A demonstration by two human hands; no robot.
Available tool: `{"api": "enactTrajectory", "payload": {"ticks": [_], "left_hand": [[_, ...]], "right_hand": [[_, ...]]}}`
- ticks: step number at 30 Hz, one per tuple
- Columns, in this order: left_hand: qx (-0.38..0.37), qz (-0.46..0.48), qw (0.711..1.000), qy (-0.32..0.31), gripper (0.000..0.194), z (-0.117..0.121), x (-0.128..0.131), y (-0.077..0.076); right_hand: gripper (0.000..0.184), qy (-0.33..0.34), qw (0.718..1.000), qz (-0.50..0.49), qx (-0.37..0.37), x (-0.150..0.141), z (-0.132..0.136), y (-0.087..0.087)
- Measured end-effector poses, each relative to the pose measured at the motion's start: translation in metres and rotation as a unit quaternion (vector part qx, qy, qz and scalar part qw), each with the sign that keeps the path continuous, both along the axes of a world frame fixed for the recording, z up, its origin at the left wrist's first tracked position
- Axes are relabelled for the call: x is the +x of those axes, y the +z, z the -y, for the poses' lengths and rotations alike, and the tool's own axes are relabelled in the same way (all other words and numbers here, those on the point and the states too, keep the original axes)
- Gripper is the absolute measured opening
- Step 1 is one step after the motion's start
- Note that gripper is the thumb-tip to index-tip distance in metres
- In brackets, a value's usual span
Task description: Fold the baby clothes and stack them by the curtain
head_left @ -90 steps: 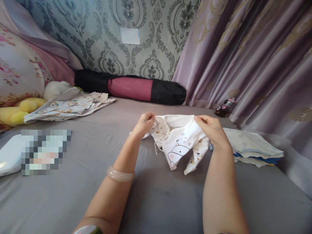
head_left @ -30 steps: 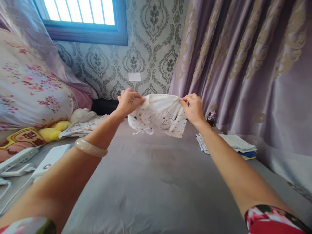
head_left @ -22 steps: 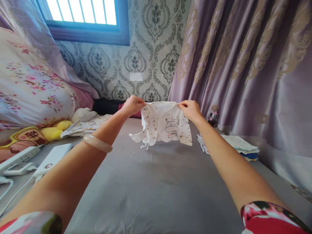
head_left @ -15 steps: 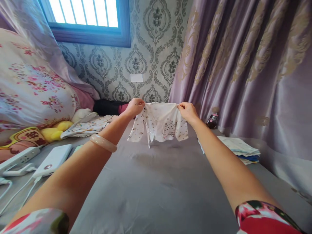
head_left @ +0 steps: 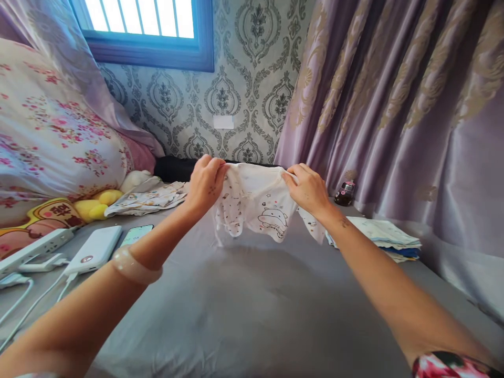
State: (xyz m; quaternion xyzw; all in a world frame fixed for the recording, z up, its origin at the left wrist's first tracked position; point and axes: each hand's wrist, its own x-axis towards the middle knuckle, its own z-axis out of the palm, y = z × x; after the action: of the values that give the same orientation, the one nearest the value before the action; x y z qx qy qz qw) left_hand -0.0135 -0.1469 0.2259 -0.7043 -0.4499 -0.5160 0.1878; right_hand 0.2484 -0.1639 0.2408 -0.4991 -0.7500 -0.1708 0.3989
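A small white baby shirt (head_left: 262, 202) with a cartoon animal and little printed figures hangs above the grey bed sheet (head_left: 252, 304). My left hand (head_left: 207, 181) pinches its upper edge at the left shoulder. At the right shoulder my right hand (head_left: 309, 189) grips the same edge, thumb and fingers closed on the cloth. The collar edge is stretched between both hands. One sleeve dangles below my left hand, and the other shows partly beneath my right wrist.
To the right lies a stack of folded clothes (head_left: 381, 236), with a dark bottle (head_left: 345, 193) behind it. Left are a crumpled printed garment (head_left: 147, 198), a yellow plush toy (head_left: 96, 205), a phone (head_left: 137, 234), a white power bank (head_left: 94, 249) and a power strip (head_left: 35, 252) with cables.
Both hands have come nearer to me with the shirt, and it has swung, its sleeves shifting. My left hand has moved slightly left. The phone now shows more fully.
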Motion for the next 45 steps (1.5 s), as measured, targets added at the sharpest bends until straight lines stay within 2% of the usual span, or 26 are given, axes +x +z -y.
{"api": "enactTrajectory", "payload": {"ticks": [2,4,6,8,9,11,14,16,18,20,23,25,28,33,41,45], "left_hand": [[0.028,-0.025,0.999,-0.004,0.025,0.025,-0.008,0.014],[0.011,-0.026,1.000,-0.001,0.023,0.043,-0.014,0.032],[-0.042,-0.015,0.999,-0.009,0.022,0.047,-0.017,0.046],[-0.138,-0.007,0.990,-0.035,0.023,0.032,-0.019,0.048],[-0.198,-0.010,0.979,-0.054,0.025,0.018,-0.019,0.043],[-0.314,-0.025,0.945,-0.086,0.028,-0.015,-0.017,0.020],[-0.405,-0.042,0.910,-0.081,0.025,-0.063,-0.005,-0.036],[-0.427,-0.052,0.900,-0.063,0.026,-0.084,0.007,-0.077],[-0.431,-0.082,0.898,-0.026,0.028,-0.095,0.020,-0.112],[-0.410,-0.106,0.906,0.024,0.031,-0.102,0.029,-0.139],[-0.377,-0.119,0.917,0.057,0.035,-0.109,0.035,-0.166],[-0.359,-0.129,0.923,0.055,0.037,-0.114,0.035,-0.176],[-0.330,-0.163,0.928,0.054,0.038,-0.119,0.032,-0.182],[-0.314,-0.226,0.920,0.060,0.038,-0.136,0.030,-0.183],[-0.306,-0.250,0.916,0.072,0.037,-0.179,0.027,-0.184],[-0.302,-0.258,0.915,0.073,0.038,-0.193,0.030,-0.189]], "right_hand": [[0.027,0.050,0.998,-0.025,-0.016,0.003,0.015,0.011],[0.030,0.085,0.993,-0.059,-0.053,0.007,0.023,0.024],[0.034,0.115,0.984,-0.088,-0.102,0.012,0.019,0.031],[0.036,0.143,0.971,-0.104,-0.162,0.017,0.002,0.027],[0.036,0.152,0.963,-0.105,-0.195,0.018,-0.010,0.019],[0.030,0.148,0.951,-0.086,-0.258,0.021,-0.037,-0.007],[0.023,0.064,0.946,-0.019,-0.318,0.021,-0.071,-0.062],[0.022,0.008,0.945,0.023,-0.326,0.020,-0.081,-0.098],[0.025,-0.041,0.943,0.067,-0.325,0.018,-0.083,-0.125],[0.029,-0.074,0.935,0.109,-0.330,0.015,-0.081,-0.143],[0.034,-0.099,0.919,0.156,-0.349,0.014,-0.082,-0.156],[0.036,-0.102,0.912,0.174,-0.358,0.015,-0.088,-0.162],[0.037,-0.097,0.906,0.191,-0.366,0.017,-0.102,-0.170],[0.037,-0.096,0.896,0.202,-0.383,0.015,-0.132,-0.178],[0.037,-0.100,0.893,0.219,-0.381,0.013,-0.174,-0.177],[0.037,-0.091,0.899,0.223,-0.366,0.013,-0.186,-0.181]]}}
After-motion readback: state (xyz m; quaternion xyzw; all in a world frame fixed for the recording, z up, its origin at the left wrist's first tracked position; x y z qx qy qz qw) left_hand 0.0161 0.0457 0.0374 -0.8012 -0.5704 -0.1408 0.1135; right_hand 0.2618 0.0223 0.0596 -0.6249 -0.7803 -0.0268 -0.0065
